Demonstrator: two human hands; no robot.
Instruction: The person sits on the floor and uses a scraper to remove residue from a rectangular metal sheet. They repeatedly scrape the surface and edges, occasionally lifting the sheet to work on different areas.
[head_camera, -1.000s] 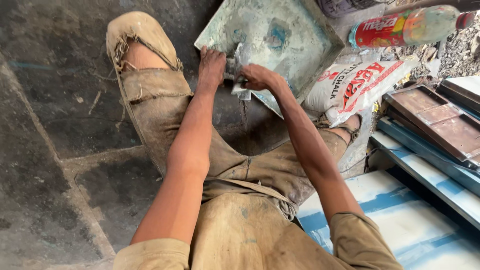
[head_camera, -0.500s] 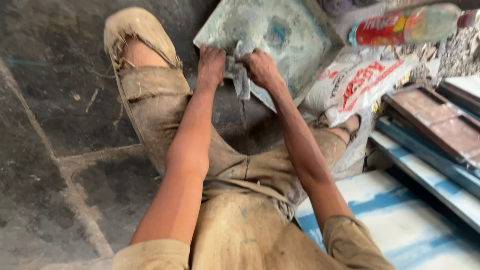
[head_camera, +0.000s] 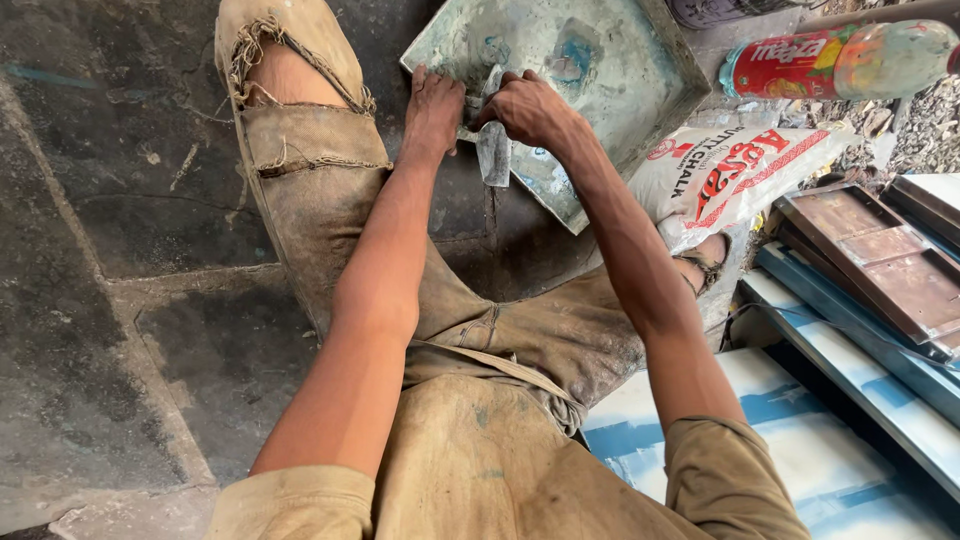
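Both my arms reached straight out ahead of me, over my bent knees. My left hand lay knuckles up, fingers curled down. My right hand sat just beside it, fingers closed in a grip, wrist bent inward.

open floor left; sack right

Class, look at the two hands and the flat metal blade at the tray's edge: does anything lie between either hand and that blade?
Nothing visible does. The right hand already grips the blade, and the left hand rests beside it on the near rim of the putty-smeared tray. The bag and bottle lie off to the right.
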